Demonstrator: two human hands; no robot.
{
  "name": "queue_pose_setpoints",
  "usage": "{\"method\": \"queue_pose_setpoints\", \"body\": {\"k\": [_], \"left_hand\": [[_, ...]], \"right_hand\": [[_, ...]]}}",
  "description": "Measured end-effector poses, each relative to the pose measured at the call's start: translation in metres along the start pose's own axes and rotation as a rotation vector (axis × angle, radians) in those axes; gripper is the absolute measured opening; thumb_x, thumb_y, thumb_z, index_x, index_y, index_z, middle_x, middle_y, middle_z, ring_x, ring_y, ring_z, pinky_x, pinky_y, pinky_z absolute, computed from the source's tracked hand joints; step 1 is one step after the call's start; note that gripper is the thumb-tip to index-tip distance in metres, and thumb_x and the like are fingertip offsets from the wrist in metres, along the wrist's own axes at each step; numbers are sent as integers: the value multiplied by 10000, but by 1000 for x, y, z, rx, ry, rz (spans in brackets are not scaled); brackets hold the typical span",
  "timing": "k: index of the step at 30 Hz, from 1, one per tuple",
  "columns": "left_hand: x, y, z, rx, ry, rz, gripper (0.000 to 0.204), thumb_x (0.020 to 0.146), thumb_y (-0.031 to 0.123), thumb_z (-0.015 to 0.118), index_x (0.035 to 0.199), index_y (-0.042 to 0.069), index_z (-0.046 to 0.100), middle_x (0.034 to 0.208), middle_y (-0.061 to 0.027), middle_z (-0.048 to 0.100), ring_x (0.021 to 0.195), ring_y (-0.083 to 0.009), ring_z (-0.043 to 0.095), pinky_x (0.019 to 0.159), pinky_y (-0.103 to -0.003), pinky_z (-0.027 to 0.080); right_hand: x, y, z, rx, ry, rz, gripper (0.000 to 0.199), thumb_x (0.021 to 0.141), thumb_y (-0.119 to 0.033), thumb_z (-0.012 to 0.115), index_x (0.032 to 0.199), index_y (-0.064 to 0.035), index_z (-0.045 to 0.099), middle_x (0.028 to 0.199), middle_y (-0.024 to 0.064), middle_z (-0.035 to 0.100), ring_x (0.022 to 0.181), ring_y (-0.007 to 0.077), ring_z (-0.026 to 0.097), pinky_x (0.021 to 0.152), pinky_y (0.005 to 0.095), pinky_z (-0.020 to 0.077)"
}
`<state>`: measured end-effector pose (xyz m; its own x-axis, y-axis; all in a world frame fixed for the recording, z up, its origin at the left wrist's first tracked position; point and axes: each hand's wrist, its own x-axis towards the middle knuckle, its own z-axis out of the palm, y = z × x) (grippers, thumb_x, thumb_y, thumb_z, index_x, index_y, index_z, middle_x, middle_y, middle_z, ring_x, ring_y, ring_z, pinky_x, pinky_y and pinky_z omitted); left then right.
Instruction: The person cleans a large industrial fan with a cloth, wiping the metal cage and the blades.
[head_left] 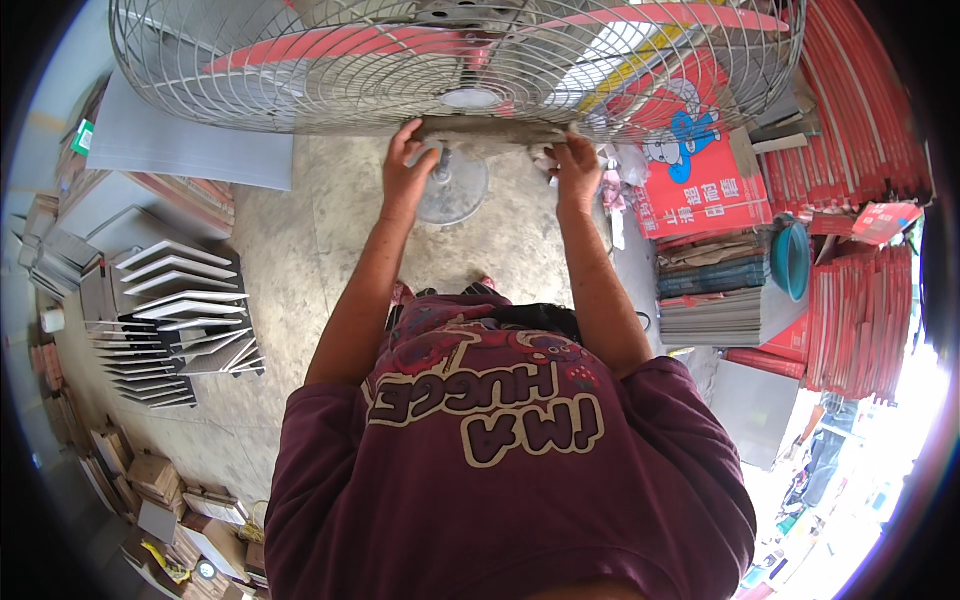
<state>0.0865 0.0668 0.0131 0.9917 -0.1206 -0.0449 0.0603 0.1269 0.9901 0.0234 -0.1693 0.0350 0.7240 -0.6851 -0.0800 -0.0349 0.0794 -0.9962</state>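
Note:
A large fan with a round wire cage (330, 100) and pinkish-red blades fills the top of the head view. Both my arms reach forward to the near edge of this cage. My left hand (405, 175) has its thumb and index finger apart, with fingertips up against the cage edge. Between my hands, a greyish-brown strip (490, 130) runs along that edge; its material is unclear. My right hand (577, 172) has its fingers bent and pinched together at the strip's right end. Something small and whitish shows by those fingertips, too small to name.
The fan's round base (460, 195) stands on the concrete floor beyond my feet. At left are a rack of tile panels (190, 300) and a large grey sheet (190, 150). Red cartons (700, 190), stacked tiles (715, 318) and a teal basin (790, 260) line the right.

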Motion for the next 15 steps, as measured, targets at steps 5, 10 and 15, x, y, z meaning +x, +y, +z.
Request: {"method": "queue_pose_setpoints", "body": {"k": [5,10,15], "left_hand": [[2,30,-55,-56,152,-49,544,817,143,650,1323,90,460,957,5,547,933,-95,554,741,-267,498],[8,50,-113,-53,292,17,513,814,107,639,1300,107,474,996,-9,557,910,-105,543,735,-269,474],[9,57,-143,-97,400,-2,526,815,116,639,1308,116,458,1092,-36,574,982,-134,554,766,-294,475]], "right_hand": [[-31,7,58,-35,-191,63,227,839,-111,624,1047,-37,571,896,49,663,755,129,670,524,226,449],[-58,2,113,-35,-352,76,235,811,-94,629,1029,-19,589,851,80,678,748,136,664,579,235,475],[-73,9,155,-67,-458,66,279,752,-83,672,1011,-5,603,821,95,677,696,136,648,656,263,496]]}}
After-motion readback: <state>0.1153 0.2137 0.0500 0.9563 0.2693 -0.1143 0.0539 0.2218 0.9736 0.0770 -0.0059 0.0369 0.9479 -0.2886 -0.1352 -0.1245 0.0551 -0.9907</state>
